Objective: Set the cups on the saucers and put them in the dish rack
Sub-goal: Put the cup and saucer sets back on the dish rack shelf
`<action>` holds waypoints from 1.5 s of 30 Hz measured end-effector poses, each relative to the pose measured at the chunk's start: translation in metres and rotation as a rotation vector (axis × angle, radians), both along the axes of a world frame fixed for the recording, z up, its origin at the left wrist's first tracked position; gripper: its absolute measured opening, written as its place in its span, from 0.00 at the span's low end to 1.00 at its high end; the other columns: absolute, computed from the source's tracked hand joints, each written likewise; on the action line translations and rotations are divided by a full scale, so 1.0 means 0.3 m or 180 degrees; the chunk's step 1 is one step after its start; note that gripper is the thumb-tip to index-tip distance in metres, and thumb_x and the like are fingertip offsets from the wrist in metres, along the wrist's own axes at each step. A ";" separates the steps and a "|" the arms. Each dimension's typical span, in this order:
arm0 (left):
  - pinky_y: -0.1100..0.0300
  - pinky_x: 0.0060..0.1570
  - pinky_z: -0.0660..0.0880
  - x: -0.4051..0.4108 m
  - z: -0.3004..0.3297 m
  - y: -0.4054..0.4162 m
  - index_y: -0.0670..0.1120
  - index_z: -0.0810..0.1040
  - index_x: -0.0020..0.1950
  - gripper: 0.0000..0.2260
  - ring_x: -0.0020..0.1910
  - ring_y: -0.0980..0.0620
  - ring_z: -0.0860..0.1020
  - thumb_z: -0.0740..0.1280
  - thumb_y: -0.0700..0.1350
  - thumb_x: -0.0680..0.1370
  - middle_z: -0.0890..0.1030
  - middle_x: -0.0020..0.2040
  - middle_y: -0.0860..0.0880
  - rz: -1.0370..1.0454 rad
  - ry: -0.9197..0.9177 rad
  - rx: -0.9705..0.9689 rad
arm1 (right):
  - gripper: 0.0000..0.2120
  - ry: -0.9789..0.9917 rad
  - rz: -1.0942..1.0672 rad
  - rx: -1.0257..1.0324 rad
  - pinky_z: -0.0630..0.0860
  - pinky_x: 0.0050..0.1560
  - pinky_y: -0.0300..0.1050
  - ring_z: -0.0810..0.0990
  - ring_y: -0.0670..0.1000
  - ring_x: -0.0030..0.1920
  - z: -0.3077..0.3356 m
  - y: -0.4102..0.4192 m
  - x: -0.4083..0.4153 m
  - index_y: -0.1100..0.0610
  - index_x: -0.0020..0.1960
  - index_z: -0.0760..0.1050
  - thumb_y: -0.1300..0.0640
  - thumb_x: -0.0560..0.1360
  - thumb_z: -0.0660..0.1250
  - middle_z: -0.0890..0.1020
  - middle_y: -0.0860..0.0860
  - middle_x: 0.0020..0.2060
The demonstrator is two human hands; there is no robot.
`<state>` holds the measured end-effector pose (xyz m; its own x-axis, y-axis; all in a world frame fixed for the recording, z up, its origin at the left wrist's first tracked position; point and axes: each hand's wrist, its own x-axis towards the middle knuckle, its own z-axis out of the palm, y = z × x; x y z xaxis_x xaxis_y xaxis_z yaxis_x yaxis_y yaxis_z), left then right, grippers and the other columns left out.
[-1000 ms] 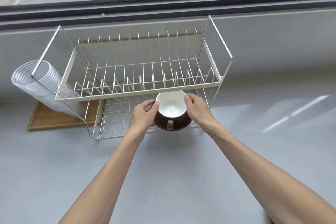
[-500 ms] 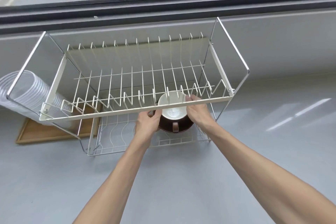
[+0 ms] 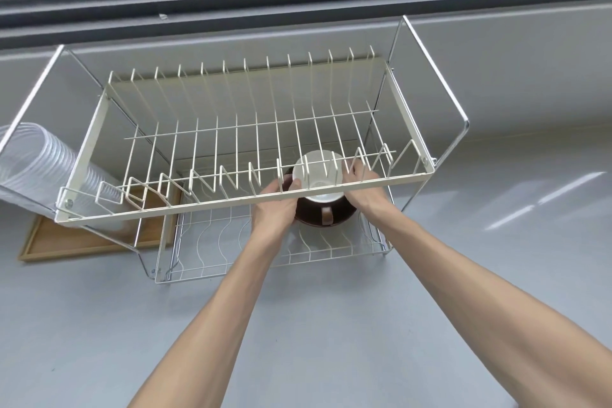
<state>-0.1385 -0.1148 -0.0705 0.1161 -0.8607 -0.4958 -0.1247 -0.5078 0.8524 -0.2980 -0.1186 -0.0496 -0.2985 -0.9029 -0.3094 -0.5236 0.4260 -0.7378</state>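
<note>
Cup [image 3: 317,175] and dark saucer [image 3: 323,217] have moved from the rack's front edge to under the upper tier, so placement on the lower shelf looks nearly done. At frame centre, left hand [image 3: 273,209] and right hand [image 3: 362,189] grip the saucer's sides. Dish rack [image 3: 251,200] holds nothing else; clear cups [image 3: 36,162] lie far left.

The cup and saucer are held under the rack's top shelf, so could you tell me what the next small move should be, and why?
Probably lower the pair onto the lower wire shelf and let go. Both the left hand and right hand grip the brown saucer with the white cup on it, already beneath the upper tier, right of centre.
</note>
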 end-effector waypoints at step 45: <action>0.50 0.59 0.75 -0.374 0.137 0.784 0.52 0.66 0.77 0.22 0.68 0.43 0.75 0.56 0.57 0.84 0.74 0.72 0.48 -0.3932 -0.3531 -0.1995 | 0.23 0.2097 -0.0456 0.0260 0.63 0.71 0.52 0.67 0.55 0.74 0.080 1.153 -0.456 0.52 0.75 0.68 0.45 0.83 0.56 0.71 0.54 0.73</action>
<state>-0.2506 0.1205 -0.0295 -0.6643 -0.7093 -0.2357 -0.7442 0.6569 0.1209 -0.4348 0.2272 -0.0256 -0.5631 -0.8217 -0.0874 -0.7870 0.5656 -0.2465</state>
